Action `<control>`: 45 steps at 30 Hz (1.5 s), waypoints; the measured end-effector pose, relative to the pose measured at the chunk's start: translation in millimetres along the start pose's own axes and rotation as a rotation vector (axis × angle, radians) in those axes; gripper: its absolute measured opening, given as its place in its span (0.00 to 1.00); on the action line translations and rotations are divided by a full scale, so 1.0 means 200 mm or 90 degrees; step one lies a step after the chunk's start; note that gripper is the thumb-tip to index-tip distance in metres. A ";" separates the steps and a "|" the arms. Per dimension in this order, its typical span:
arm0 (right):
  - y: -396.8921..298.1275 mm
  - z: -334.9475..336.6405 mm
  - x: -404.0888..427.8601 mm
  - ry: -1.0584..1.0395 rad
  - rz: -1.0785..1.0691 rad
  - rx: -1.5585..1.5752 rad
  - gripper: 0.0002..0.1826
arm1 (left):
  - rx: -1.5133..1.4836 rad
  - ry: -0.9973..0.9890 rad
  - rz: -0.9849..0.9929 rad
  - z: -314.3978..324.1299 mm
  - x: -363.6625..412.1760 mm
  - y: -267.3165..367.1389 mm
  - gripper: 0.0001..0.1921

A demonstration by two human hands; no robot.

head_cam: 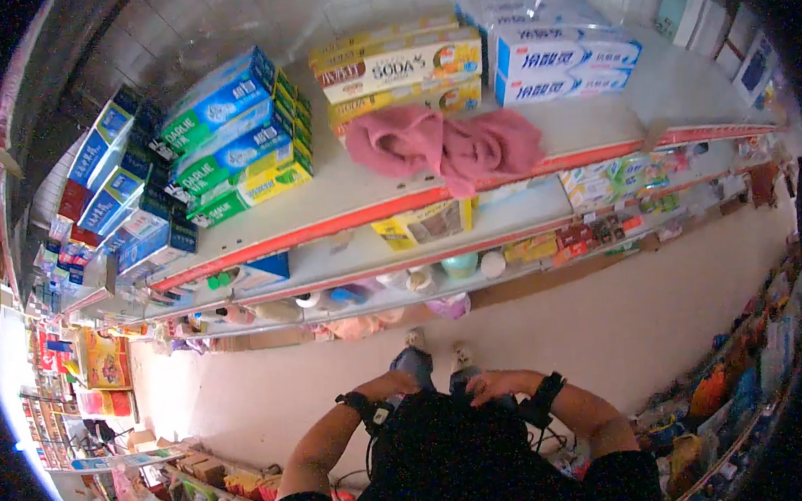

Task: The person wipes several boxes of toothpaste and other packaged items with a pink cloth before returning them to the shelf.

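My left hand (393, 384) rests low against the front of my dark shirt, partly hidden by it. Close to the waist on the other side is my right hand (495, 384), its fingers bent toward the shirt. Whether either hand grips anything cannot be made out. Ahead of me, a crumpled pink cloth (443, 146) lies on the upper shelf (343, 185), draping over its red front strip. Behind the cloth stand stacked yellow and cream toothpaste cartons (398, 70). White and blue cartons (565, 65) are piled to their right, and green and blue Darlie cartons (232, 140) to their left.
Lower shelves hold a yellow box (427, 223), bottles and a mint-green container (460, 265). Dark blue cartons (106, 147) stand at the far left. Stocked shelves (715, 397) line the aisle behind me on the right. My shoes are on the pale floor (581, 316).
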State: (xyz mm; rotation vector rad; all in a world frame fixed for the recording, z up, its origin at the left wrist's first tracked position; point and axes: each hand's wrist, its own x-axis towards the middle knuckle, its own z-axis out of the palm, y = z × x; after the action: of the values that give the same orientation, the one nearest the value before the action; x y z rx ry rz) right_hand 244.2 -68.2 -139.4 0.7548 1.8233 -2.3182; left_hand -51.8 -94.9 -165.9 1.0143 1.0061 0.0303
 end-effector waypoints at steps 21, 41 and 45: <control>-1.53 -0.37 -0.19 1.094 -0.477 -0.690 0.26 | 0.075 -0.186 0.077 0.07 -0.51 0.26 0.31; -1.81 -0.12 0.53 1.130 -0.509 -0.969 0.14 | -0.241 0.368 0.373 -0.39 -1.51 -0.45 0.19; -1.73 0.17 0.84 0.921 -0.577 -1.172 0.18 | -0.238 0.347 0.414 -0.42 -1.49 -0.36 0.18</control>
State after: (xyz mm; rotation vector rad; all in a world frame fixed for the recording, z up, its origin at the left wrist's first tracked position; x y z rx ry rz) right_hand -41.7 34.7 99.0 1.1008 3.5828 1.3006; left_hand -311.9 -211.2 -24.8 0.9623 1.0581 1.0403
